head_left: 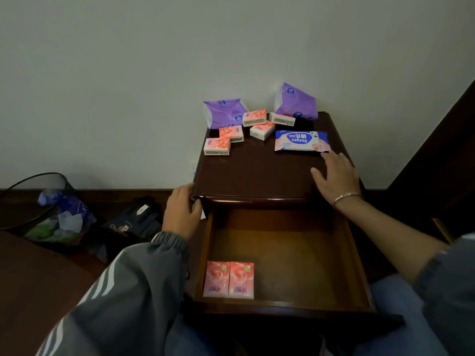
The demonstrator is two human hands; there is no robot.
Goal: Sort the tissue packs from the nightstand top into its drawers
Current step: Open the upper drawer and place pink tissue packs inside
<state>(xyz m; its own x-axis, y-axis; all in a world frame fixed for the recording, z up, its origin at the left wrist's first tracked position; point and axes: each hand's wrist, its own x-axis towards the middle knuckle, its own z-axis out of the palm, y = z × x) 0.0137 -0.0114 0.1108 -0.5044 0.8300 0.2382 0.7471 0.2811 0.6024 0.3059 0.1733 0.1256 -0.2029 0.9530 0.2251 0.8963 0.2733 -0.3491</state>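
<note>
The dark wooden nightstand (257,173) has its top drawer (288,253) pulled out, with two pink tissue packs (228,280) side by side in its front left corner. On the top lie several small pink packs (217,146), two purple packs (225,113) (295,102) against the wall and a blue and pink wipes pack (300,141). My right hand (334,176) lies flat on the top, fingers spread, its fingertips just short of the wipes pack. My left hand (181,209) rests against the nightstand's front left corner and holds nothing.
A wire waste bin (46,209) with rubbish stands on the floor at the left, next to a dark bag (131,222). A dark wooden surface (437,160) rises at the right. My knees are below the drawer.
</note>
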